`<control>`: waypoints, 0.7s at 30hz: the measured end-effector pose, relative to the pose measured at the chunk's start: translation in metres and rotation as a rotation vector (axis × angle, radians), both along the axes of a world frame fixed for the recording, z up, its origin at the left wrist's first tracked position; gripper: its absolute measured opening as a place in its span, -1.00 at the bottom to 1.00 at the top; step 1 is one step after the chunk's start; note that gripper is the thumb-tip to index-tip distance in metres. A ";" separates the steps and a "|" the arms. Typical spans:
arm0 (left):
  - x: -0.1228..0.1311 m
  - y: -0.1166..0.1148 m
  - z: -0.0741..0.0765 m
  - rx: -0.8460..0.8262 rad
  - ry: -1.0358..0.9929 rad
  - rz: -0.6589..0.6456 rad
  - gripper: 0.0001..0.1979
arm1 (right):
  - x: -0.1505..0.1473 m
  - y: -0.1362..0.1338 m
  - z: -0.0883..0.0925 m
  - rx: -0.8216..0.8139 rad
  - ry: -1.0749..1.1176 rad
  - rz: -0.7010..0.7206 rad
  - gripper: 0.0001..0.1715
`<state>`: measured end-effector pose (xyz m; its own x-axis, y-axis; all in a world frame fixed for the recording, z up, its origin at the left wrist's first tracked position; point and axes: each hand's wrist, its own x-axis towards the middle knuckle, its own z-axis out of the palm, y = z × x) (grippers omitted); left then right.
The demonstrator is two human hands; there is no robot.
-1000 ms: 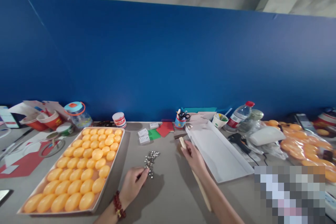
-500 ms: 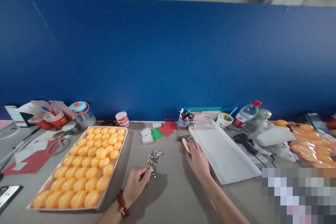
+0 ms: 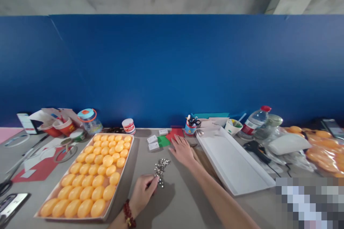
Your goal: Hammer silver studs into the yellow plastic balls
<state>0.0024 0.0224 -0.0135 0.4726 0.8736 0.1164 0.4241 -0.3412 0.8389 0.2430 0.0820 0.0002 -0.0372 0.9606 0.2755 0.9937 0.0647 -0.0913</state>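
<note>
My left hand (image 3: 145, 189), with a dark red bead bracelet (image 3: 129, 214) at the wrist, rests at the near end of a small pile of shiny silver beads (image 3: 161, 167). Its thumb and fingers are closed together; whatever is between them is hidden. Stretched forward over the table, my right hand (image 3: 182, 150) lies with fingers spread, the fingertips at a red paper sheet (image 3: 174, 134) and near a green one (image 3: 163, 141). Small white boxes (image 3: 153, 146) stand just left of it. A brown strip (image 3: 205, 162) shows beside the right forearm.
On the left, a shallow box (image 3: 106, 213) holds rows of orange balls. A white tray (image 3: 236, 161) lies on the right. Behind stand a pen cup (image 3: 190, 127), a paper cup (image 3: 232, 126), a water bottle (image 3: 254, 121) and a lidded jar (image 3: 90, 121) before a blue partition (image 3: 172, 68).
My right hand has left the pale wooden piece beside the tray and moved forward and left to the red paper, its fingers spreading. My left hand stays by the beads. The view has tilted up slightly.
</note>
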 end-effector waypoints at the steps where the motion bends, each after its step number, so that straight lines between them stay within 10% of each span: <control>1: 0.000 0.000 0.001 -0.006 0.000 -0.004 -0.48 | -0.001 0.006 -0.004 0.004 0.001 -0.033 -0.45; 21: 0.001 0.002 0.005 -0.042 -0.005 -0.015 -0.47 | -0.003 0.035 -0.003 0.047 -0.020 -0.308 -0.43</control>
<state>0.0034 0.0247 -0.0082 0.4852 0.8705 0.0823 0.4148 -0.3120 0.8547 0.2403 0.1173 -0.0024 0.2476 0.9136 0.3225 0.9688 -0.2358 -0.0756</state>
